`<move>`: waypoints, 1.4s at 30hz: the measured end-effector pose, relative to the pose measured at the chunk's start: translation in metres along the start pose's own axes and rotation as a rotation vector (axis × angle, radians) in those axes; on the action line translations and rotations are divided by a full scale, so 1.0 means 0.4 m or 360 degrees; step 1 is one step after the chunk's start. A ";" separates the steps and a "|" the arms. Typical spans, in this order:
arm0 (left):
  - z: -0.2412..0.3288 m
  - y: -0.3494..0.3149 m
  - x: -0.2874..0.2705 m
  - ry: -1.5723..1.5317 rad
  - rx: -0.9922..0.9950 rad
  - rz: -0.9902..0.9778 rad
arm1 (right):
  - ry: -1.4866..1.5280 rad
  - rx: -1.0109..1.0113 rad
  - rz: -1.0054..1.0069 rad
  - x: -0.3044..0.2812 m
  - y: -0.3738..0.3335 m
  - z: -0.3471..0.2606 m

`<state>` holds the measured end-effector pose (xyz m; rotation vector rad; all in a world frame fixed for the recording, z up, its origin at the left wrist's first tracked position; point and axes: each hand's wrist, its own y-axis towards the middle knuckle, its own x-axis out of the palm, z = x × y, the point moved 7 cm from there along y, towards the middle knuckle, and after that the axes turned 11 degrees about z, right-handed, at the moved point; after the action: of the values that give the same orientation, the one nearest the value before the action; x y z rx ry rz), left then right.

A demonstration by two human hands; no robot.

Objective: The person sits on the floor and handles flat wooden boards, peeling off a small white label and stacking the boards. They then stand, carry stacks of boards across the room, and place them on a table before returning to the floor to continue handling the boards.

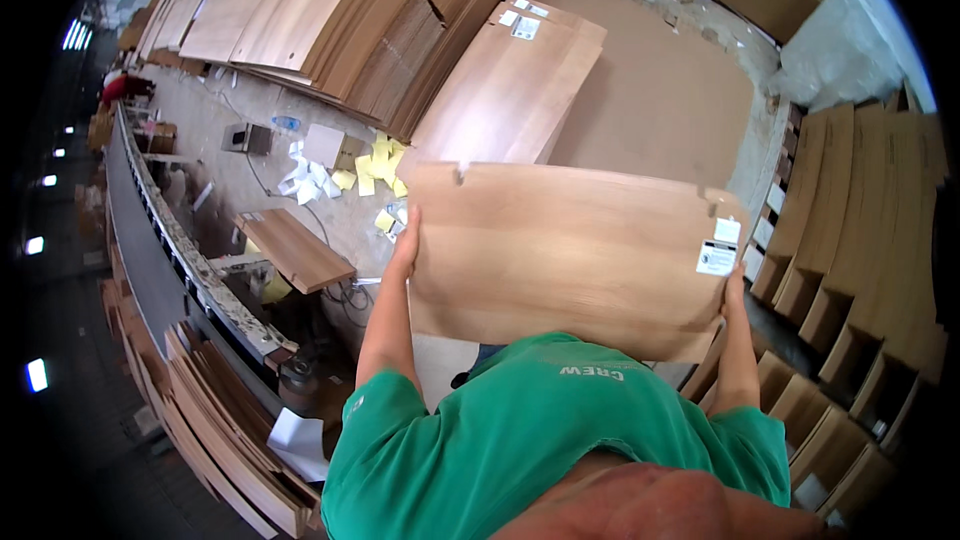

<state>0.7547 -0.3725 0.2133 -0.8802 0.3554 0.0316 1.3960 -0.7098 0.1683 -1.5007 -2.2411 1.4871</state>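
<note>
A wide wood-grain panel (560, 250) is held up in front of my body, its broad face toward me. It has small notches along the far edge and white labels (718, 256) near the right end. My left hand (405, 243) grips its left edge, with some fingers hidden behind the board. At the opposite edge, my right hand (734, 288) holds it beside the labels, and its fingers are partly hidden too. Just beyond lies another wood-grain panel (520, 90) with white labels at its far end.
Tall stacks of panels (350, 20) stand at the far left. A flat cardboard sheet (660, 90) covers the floor ahead. Open cardboard boxes (850, 230) line the right side. Yellow and white paper slips (378, 162) litter the floor near a conveyor (165, 230) on the left.
</note>
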 end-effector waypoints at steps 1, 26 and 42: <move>-0.044 0.017 -0.020 -0.0181 0.0017 -0.0020 | -0.0085 -0.0045 0.0023 0.058 0.016 -0.066; 0.014 0.454 0.091 -0.1501 -0.0422 0.0359 | -0.1416 -0.1483 -0.0410 1.672 0.220 -1.220; -0.188 0.677 0.235 0.0284 -0.0398 0.1343 | -0.1602 -0.1818 -0.0600 1.985 0.590 -1.229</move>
<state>0.7746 -0.2673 -0.0628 -0.9271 0.8853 0.7941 1.3934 0.2207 -0.0805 -0.0870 -4.0434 0.8608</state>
